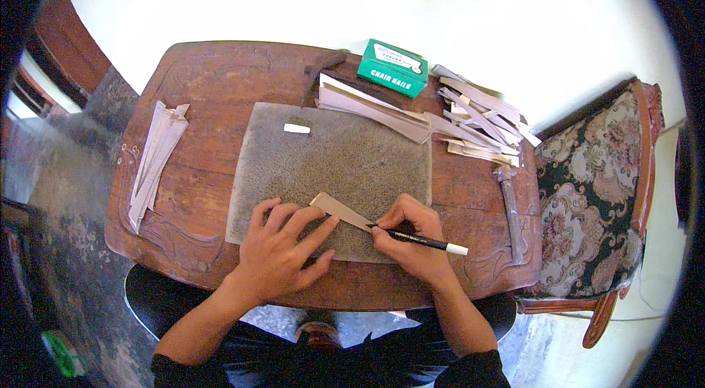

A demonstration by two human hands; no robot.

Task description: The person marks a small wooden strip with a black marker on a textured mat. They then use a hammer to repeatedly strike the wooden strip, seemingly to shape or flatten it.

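Note:
A narrow tapered tan strip [342, 212] lies on the grey textured mat [330, 160] near its front edge. My left hand [283, 248] rests over the strip's left part with its fingers spread, the fingertips pressing on it. In my right hand [413, 237] is a black marker pen [418, 240] with a white end, pinched between thumb and fingers. The pen's tip meets the strip's right end. Farther back on the mat lies a small white piece [297, 129].
Strips are stacked at the table's left [158, 157] and heaped at the back right [481, 120]. Larger tapered pieces [371, 109] lie along the mat's back edge, before a green box [393, 67]. A hammer [509, 212] lies at right, near an upholstered chair [587, 190].

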